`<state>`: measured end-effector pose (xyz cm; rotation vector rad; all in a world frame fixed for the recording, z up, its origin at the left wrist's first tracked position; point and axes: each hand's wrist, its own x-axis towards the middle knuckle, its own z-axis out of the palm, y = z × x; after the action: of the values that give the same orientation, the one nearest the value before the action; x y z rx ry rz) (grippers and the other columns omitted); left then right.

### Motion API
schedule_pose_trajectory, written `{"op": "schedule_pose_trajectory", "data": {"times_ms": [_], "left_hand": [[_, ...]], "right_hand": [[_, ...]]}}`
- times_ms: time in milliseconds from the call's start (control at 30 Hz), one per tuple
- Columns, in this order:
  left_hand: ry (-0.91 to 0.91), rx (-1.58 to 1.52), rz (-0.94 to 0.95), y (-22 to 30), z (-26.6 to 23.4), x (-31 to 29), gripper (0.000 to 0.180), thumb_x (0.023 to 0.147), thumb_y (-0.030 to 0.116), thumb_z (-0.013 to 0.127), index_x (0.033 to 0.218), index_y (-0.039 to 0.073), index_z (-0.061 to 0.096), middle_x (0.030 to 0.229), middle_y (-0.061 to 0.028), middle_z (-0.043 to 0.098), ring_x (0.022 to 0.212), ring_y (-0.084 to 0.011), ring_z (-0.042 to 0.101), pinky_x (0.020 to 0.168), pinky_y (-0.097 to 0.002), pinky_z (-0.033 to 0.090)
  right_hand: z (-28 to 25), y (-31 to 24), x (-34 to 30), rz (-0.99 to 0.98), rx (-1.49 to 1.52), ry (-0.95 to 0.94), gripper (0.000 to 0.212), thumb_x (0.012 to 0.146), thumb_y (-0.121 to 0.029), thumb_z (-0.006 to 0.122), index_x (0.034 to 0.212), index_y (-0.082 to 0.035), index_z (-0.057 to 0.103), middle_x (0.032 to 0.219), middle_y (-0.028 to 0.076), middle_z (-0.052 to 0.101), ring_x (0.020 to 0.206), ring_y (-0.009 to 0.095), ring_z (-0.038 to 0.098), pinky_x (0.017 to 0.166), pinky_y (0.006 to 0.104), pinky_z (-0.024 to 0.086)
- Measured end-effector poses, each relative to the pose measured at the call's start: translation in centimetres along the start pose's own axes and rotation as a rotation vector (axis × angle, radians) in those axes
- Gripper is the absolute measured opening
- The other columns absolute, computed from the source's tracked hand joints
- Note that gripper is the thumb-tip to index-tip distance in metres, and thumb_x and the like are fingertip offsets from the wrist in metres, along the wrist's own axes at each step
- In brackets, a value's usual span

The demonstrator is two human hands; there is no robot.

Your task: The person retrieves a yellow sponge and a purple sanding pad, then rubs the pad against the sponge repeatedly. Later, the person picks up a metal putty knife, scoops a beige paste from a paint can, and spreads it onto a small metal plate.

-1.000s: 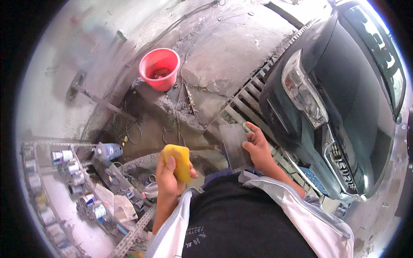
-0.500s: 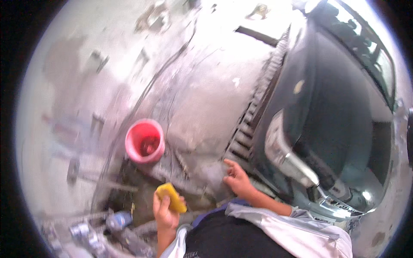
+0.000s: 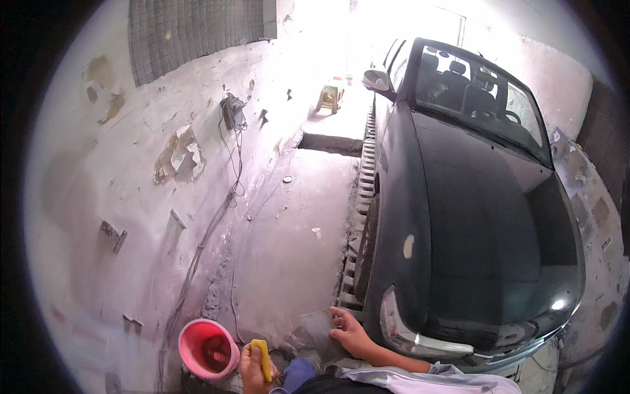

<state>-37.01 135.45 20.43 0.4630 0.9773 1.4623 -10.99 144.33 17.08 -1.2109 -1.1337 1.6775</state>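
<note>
My left hand [image 3: 251, 374] is closed round a yellow sponge [image 3: 265, 358], low in the view, just right of a pink bucket [image 3: 187, 345]. Something dark reddish lies inside the bucket. My right hand [image 3: 351, 337] is empty, its fingers apart and slightly bent. It hovers over the floor by the front corner of a black car [image 3: 485, 230]. The car's headlight [image 3: 400, 331] is a short way to the right of that hand, with no contact visible. A pale patch [image 3: 408, 246] marks the fender above the headlight.
A slotted drain grate [image 3: 351, 269] runs along the car's side to a rectangular floor opening [image 3: 331, 143]. Loose cables [image 3: 203, 253] trail down the peeling wall on the left. Farther back stands a small stool [image 3: 329, 98]. A grey mesh panel [image 3: 197, 36] covers the upper wall.
My view has tilted up, bringing the whole car front and windshield into sight. Both hands and the bucket now appear lower. The sponge is still in my left hand.
</note>
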Motion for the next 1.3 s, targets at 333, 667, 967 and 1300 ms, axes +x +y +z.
{"op": "schedule_pose_trajectory", "data": {"times_ms": [333,667,967,1300], "left_hand": [[-0.605,-0.7,-0.452,8.2,-3.0,20.4,0.085,0.084,0.066,0.055,0.144,0.009,0.036,0.093,-0.0098,0.052,0.069,-0.0167,0.048,0.066,-0.0321,0.04],[-0.596,-0.401,-0.412,17.6,0.7,37.9,0.061,0.094,0.051,0.043,0.141,0.012,0.039,0.114,-0.0313,0.059,0.08,-0.036,0.066,0.061,-0.0389,0.055],[-0.605,-0.379,-0.382,19.9,7.7,53.9,0.067,0.096,0.063,0.028,0.141,0.013,0.035,0.123,-0.0384,0.05,0.09,-0.0412,0.068,0.059,-0.0387,0.06],[-0.543,-0.356,-0.403,21.7,22.0,69.8,0.065,0.098,0.058,0.029,0.141,0.009,0.036,0.122,-0.0409,0.049,0.088,-0.0454,0.067,0.055,-0.0393,0.06]], "right_hand": [[6.3,-3.2,17.5,0.046,0.056,0.172,0.068,0.08,-0.002,0.062,0.143,-0.002,0.036,0.122,0.017,0.051,0.106,0.022,0.053,0.088,0.0318,0.046],[7.5,-9.9,32.3,-0.069,0.093,0.263,0.071,0.08,-0.004,0.064,0.145,-0.007,0.035,0.115,0.012,0.052,0.097,0.015,0.052,0.083,0.0273,0.045],[3.6,-12.9,46.7,-0.057,0.246,0.287,0.068,0.079,0.002,0.059,0.143,-0.003,0.036,0.103,0.008,0.051,0.09,0.014,0.051,0.08,0.027,0.045],[-7.7,-22.0,61.6,-0.031,0.249,0.37,0.067,0.081,0.002,0.057,0.143,-0.003,0.034,0.1,0.006,0.053,0.087,0.013,0.053,0.081,0.0267,0.045]]}}
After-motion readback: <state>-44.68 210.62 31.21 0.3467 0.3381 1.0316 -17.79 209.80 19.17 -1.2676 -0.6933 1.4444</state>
